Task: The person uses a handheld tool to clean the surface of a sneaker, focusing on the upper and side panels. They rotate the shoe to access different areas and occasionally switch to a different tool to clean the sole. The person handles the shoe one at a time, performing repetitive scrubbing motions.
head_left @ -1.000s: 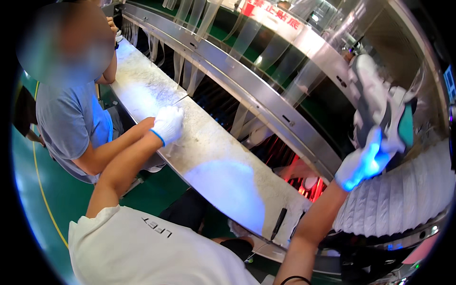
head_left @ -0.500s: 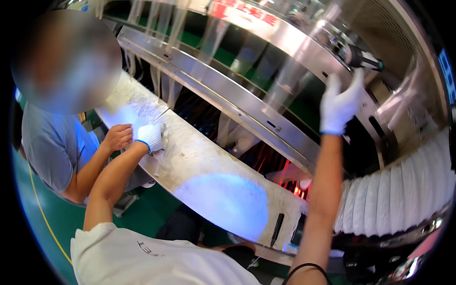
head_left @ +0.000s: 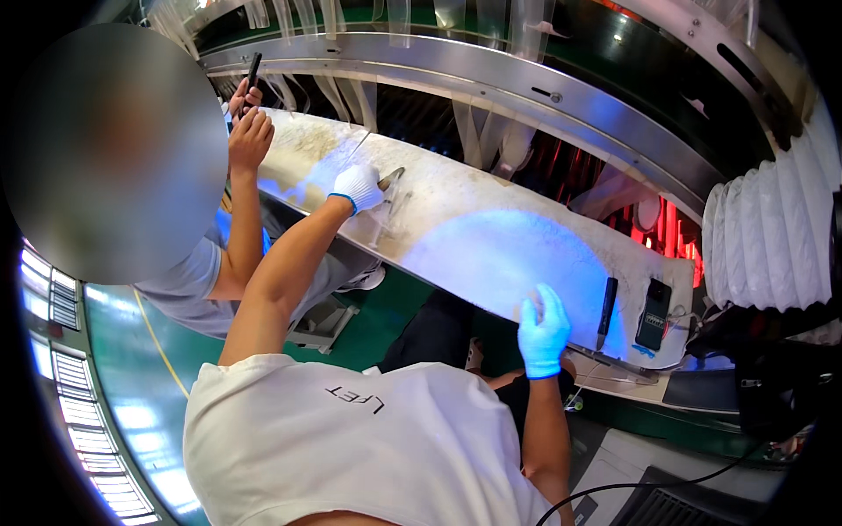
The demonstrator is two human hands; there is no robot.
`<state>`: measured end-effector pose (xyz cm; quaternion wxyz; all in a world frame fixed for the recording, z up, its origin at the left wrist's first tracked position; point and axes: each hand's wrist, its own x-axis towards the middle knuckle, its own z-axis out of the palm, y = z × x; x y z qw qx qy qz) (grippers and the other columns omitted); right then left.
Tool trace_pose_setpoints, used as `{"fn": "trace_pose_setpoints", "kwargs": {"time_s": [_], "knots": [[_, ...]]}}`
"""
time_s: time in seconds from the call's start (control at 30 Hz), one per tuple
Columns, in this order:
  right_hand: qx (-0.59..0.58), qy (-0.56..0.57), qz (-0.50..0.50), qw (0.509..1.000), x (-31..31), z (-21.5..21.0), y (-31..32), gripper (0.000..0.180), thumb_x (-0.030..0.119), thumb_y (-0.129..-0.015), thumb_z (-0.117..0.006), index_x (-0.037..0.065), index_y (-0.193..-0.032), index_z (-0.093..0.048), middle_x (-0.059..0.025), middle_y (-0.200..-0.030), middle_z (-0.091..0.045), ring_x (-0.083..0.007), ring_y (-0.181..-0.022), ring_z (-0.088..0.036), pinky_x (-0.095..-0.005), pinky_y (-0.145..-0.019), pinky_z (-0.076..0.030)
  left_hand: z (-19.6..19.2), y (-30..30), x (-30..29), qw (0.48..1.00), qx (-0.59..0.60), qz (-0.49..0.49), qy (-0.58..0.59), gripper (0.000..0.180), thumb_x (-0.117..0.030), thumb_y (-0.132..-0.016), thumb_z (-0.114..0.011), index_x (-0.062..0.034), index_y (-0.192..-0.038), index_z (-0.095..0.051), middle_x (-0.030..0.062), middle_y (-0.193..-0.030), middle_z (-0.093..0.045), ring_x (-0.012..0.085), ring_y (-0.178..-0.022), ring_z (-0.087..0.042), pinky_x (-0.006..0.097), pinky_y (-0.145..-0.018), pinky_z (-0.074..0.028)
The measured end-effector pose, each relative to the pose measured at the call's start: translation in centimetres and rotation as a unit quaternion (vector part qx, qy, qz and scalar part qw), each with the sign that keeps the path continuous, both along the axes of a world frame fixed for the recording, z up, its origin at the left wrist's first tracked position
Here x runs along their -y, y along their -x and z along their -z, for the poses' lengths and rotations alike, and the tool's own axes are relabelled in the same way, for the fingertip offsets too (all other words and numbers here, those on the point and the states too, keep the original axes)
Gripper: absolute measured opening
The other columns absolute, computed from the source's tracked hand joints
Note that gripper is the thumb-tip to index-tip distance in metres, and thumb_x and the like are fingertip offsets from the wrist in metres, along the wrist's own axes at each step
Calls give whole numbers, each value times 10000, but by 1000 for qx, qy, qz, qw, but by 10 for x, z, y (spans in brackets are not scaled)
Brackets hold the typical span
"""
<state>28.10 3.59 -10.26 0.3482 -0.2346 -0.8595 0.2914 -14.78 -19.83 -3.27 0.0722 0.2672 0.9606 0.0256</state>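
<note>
Left hand (head_left: 360, 186), in a white glove, pinched a small dark tool (head_left: 390, 178) on the metal surface (head_left: 491, 237). Right hand (head_left: 543, 330), fingers loosely spread and holding nothing, rested at the surface's near edge, left of a black pen-shaped tool (head_left: 607, 302).

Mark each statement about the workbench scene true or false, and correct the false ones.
1. The left hand wears a white glove. True.
2. The right hand is raised above the metal table. False: it rests on the table's near edge.
3. A dark pen-shaped tool lies right of the right hand. True.
4. The co-worker's hands are gloved. False: they are bare.
</note>
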Motion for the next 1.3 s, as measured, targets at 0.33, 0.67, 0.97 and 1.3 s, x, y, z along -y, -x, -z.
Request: {"fn": "trace_pose_setpoints", "kwargs": {"time_s": [0.33,0.67,0.97,1.3], "knots": [[-10,17,6,1000,27,-8,-28,319,199,-950,-849,10,-1199,-786,-218,-1181,-798,-416,-1072,-778,-463,-932,-628,48,-26,11,1000,-2,11,-20,452,-395,-964,-735,-135,-1333,-740,217,-949,-820,403,-824,-803,529,-737,-633],[11,204,85,975,54,-37,-74,455,279,-998,-840,1,-1346,-748,-182,-1073,-820,-287,-860,-810,-394,-785,-634,19,-283,-150,723,563,-17,-400,185,-183,-981,-832,-37,-1025,-726,56,-887,-721,140,-708,-647,307,-624,-518],[-47,173,325,928,-39,-32,-178,302,161,-979,-840,-7,-1226,-793,-113,-956,-818,-159,-827,-743,-362,-806,-607,14,-404,-324,677,647,243,-253,288,-229,-1037,-781,50,-1109,-777,119,-980,-780,184,-838,-726,353,-784,-609],[-43,-81,463,881,-111,-9,-204,206,170,-987,-812,23,-1126,-778,-184,-993,-812,-369,-857,-796,-443,-774,-629,47,-423,-513,795,176,506,-283,258,-214,-827,-726,-185,-1063,-826,204,-983,-793,439,-1012,-763,539,-932,-601]]}}
